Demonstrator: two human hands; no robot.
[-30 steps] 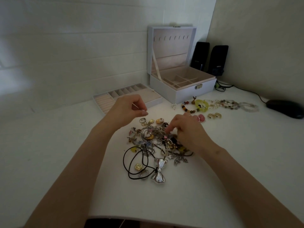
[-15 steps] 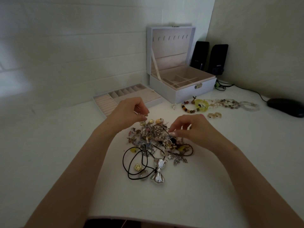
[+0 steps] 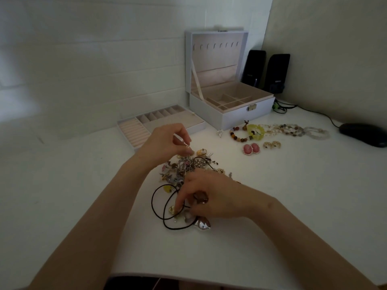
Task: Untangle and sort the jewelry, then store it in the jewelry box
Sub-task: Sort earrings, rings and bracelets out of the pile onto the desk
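A tangled heap of jewelry (image 3: 188,166) lies on the white table in front of me. My left hand (image 3: 165,143) hovers over the heap's far side and pinches a thin silver chain (image 3: 186,144) between thumb and fingertips. My right hand (image 3: 211,195) rests low over the near side of the heap, fingers curled down onto a black cord necklace (image 3: 161,206) with a silver bow pendant (image 3: 202,223); its grip is hidden. The open white jewelry box (image 3: 236,116) stands behind, its lid upright. Its removed tray (image 3: 129,130) lies to the left.
Sorted pieces lie to the right: a beaded bracelet (image 3: 238,136), a yellow-green bracelet (image 3: 255,131), a bead strand (image 3: 287,128), a clear bracelet (image 3: 317,132), pink earrings (image 3: 251,148) and gold earrings (image 3: 272,145). Two black speakers (image 3: 266,70) and a mouse (image 3: 364,135) sit behind.
My right hand has dropped from the middle of the heap toward me, onto the black cord and bow pendant. The left hand stays over the heap, still pinching the chain.
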